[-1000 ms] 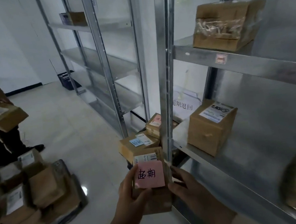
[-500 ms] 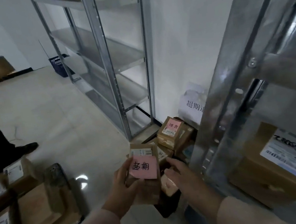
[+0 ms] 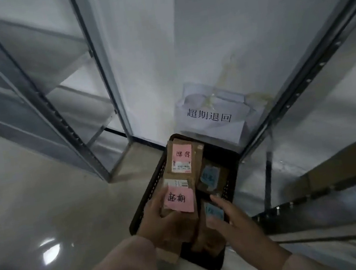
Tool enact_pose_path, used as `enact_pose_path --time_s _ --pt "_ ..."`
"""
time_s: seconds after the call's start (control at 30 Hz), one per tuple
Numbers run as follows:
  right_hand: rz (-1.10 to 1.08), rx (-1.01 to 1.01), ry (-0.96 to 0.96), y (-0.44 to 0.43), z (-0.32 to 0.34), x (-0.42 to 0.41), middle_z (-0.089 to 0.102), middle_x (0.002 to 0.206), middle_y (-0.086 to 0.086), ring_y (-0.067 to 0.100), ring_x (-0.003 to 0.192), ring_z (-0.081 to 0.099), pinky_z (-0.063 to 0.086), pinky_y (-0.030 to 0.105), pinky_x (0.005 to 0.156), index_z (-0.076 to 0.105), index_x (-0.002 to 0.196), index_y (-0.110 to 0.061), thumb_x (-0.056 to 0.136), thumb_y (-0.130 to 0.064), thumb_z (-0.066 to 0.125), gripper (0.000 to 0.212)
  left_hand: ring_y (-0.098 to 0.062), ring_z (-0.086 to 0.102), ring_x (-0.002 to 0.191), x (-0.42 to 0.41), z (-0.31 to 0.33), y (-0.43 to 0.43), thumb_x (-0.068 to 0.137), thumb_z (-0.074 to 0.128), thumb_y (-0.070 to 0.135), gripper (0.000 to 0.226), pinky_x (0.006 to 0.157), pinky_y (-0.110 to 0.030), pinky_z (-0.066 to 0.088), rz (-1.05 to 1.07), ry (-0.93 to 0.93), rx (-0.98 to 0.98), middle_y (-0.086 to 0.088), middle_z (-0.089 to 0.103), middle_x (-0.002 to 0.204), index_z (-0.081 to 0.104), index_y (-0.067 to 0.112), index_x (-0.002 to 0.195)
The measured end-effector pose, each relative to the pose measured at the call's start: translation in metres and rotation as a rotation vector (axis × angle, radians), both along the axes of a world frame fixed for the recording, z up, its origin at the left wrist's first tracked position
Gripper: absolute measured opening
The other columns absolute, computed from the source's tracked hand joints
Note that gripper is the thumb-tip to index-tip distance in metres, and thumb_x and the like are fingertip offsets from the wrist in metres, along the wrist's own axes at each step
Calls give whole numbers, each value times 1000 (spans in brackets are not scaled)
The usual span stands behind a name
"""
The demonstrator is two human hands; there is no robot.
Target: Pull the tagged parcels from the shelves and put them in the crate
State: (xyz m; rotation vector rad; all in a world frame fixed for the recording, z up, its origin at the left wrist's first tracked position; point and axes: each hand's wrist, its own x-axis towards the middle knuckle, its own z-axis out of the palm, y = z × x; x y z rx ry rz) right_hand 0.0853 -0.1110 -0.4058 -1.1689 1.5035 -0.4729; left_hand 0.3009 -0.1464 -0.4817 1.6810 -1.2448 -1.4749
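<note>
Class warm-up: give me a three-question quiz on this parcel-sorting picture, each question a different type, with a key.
1. True or false: the left hand holds a pink-tagged parcel over the black crate.
2. The tag on the crate parcel by the right hand is: A) blue B) green C) yellow.
3. Fill in: the paper sign hangs on the ___ behind the crate.
Key: 1 true; 2 A; 3 wall.

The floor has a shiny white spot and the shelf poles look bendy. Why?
Head view: the spot is light glare on the glossy floor; the wide-angle lens slants the shelf posts; the box on the right shelf is motion-blurred.
</note>
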Motion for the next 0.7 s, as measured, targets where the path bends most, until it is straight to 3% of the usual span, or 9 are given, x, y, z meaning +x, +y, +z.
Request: enact_pose_path --time_s 0.13,0.33,0.43,0.5,0.53,0.6,0.67,0.7 --pt "-119 11 73 -13 -11 9 37 141 -20 3 130 37 35 36 112 38 124 -62 87 -58 55 42 -26 46 128 11 -40 -47 77 73 20 74 109 -48 40 -120 5 84 -8 38 142 38 43 138" --pt "-251 58 69 -9 -29 11 42 139 -19 4 124 46 42 36 106 42 125 -65 82 -63 57 45 -23 41 123 16 -82 -66 70 70 36 76 103 -49 45 -225 -33 166 9 28 138 33 61 131" --pt "-258 58 72 -3 -31 12 41 134 -24 -6 118 46 44 15 94 41 119 -70 83 -61 56 40 -23 45 126 23 -98 -71 79 68 32 74 103 -50 45 -273 -71 155 4 42 138 30 51 139" --pt "-239 57 83 1 -29 14 39 129 -31 -21 110 43 42 1 78 38 116 -73 88 -56 55 37 -20 48 122 26 -102 -72 85 66 31 74 101 -40 45 -311 -169 121 3 44 134 26 43 146" --pt "-227 50 87 4 -27 14 37 129 -34 -25 109 41 40 -1 78 36 118 -73 89 -55 54 39 -17 49 118 27 -100 -71 85 65 32 75 98 -34 44 -336 -238 90 3 43 134 24 40 148" --pt "-190 15 133 12 -24 14 33 138 -33 -19 122 34 36 11 101 32 129 -66 89 -55 53 46 -16 47 115 26 -92 -68 84 67 34 78 98 -34 43 -354 -352 20 0 40 137 24 37 149" --pt "-142 -36 198 24 -18 12 29 145 -29 -8 134 25 25 25 114 28 138 -57 90 -53 53 54 -22 42 126 21 -77 -61 82 69 36 79 107 -41 38 -352 -442 -88 -2 37 145 28 32 149" --pt "-116 -77 232 31 -15 10 27 145 -28 -7 135 23 22 23 115 26 140 -55 90 -52 54 57 -24 37 132 17 -66 -54 82 69 38 77 111 -43 34 -360 -496 -159 -3 35 148 31 30 149"
